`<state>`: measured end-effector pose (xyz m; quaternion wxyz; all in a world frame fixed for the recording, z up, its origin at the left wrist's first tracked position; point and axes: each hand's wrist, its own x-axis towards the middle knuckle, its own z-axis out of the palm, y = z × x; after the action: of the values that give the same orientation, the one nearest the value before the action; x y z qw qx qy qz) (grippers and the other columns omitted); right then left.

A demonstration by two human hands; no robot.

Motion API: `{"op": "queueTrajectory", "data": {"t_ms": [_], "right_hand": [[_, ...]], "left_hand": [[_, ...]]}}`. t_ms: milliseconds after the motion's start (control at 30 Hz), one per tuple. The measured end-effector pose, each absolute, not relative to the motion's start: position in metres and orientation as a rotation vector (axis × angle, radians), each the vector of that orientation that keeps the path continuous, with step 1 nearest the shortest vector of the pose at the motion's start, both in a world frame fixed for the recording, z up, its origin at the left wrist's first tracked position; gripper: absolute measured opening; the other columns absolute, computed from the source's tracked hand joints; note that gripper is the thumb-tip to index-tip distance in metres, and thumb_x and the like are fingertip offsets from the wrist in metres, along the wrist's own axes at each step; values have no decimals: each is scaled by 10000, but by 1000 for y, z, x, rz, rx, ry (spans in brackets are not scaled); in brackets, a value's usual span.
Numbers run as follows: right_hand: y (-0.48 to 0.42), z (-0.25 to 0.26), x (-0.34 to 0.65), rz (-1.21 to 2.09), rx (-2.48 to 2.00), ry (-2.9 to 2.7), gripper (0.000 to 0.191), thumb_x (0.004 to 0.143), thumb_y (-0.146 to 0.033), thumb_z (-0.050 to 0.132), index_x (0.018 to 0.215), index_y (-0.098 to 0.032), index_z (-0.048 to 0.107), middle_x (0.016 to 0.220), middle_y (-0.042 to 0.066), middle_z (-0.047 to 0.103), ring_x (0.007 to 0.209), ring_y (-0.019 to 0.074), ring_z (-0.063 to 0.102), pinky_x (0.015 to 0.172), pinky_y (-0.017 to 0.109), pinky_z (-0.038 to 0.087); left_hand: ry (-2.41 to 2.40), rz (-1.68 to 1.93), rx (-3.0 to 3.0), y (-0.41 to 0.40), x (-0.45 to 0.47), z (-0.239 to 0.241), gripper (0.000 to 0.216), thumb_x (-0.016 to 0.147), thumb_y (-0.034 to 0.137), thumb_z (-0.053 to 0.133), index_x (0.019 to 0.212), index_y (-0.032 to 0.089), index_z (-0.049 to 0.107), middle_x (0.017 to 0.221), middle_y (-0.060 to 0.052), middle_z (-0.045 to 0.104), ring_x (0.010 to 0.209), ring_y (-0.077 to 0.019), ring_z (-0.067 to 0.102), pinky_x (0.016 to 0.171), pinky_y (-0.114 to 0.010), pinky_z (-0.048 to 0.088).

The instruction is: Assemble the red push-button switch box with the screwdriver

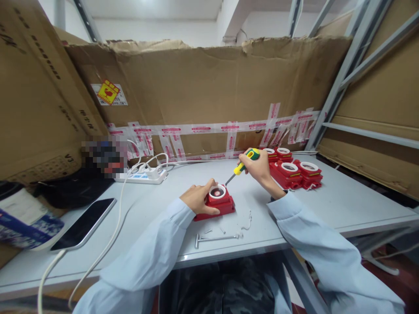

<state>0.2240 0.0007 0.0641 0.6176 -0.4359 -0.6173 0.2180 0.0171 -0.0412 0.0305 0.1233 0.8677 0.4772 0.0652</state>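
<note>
My left hand (200, 197) grips the left side of a red box (225, 207) with a white ring (217, 191) on top and a dark round centre. Thumb and fingers press on its front and upper edge. In my right hand (259, 169) is a screwdriver (241, 167) with a yellow and green handle. Its shaft slants down to the left, and the tip is at the box's back right corner by the ring; whether it sits in a screw is too small to tell. In front of the box lie two small screws (223, 230), a metal T-handled tool (216, 238) and a thin chain (249, 221).
Several similar red boxes (290, 178) stand together at the back right. A power strip (144, 175) with white plugs and cables, a phone (85, 222) and a blue-white container (26, 218) are on the left. A taped cardboard sheet (209, 87) walls off the table's back.
</note>
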Motion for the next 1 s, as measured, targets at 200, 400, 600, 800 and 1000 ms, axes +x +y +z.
{"op": "queueTrajectory", "data": {"t_ms": [200,400,600,800,1000], "right_hand": [[3,58,221,437,-1040,-1489,153,651,-251,559,526,-166,535,482,-4,568,385,96,480,360,209,375],[3,58,221,404,-1062,-1500,161,659,-256,556,527,-170,521,488,-10,554,401,93,464,386,217,369],[4,57,221,353,-1081,-1511,151,660,-265,551,543,-178,511,488,-19,526,426,102,462,415,226,377],[-6,64,214,178,-989,-1544,150,703,-317,573,758,-202,494,626,-31,537,529,114,508,531,236,418],[-8,72,191,50,-981,-1681,432,772,-410,539,1139,-219,415,632,-44,523,524,148,527,569,258,408]], "left_hand": [[1375,202,2529,-42,17,32,666,637,533,659,1144,222,360,1135,-90,630,967,-319,630,793,-351,435],[1382,188,2526,-43,18,33,659,640,528,661,1137,225,353,1173,-86,613,959,-319,633,796,-354,436],[1375,194,2525,-42,17,33,656,641,528,663,1136,236,347,1144,-73,629,946,-307,638,796,-344,436],[1380,194,2536,-41,17,32,673,637,543,660,1150,241,347,1204,-84,600,966,-319,631,822,-364,433],[1374,200,2541,-40,16,30,691,634,548,658,1169,235,352,1186,-91,611,953,-318,639,809,-360,442]]}}
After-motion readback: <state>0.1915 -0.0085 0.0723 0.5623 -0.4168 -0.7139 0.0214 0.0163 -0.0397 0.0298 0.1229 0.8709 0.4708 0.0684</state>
